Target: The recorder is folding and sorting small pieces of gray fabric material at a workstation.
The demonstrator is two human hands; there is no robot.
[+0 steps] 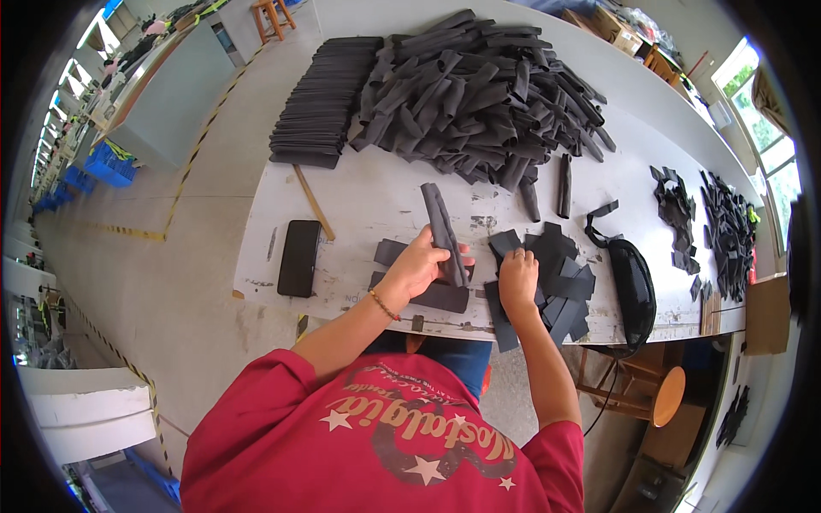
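The left hand (pixel 416 267) grips a long, dark, folded sleeve (pixel 445 231), tilted upright near the bench's (pixel 368 197) front edge. The right hand (pixel 518 280) presses closed fingers onto flat black pieces (pixel 560 274).

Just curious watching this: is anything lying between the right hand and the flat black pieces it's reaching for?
Nothing visible. The right hand already rests directly on the heap of flat black pieces. The left hand holds a long black sleeve off to the side, apart from that heap.
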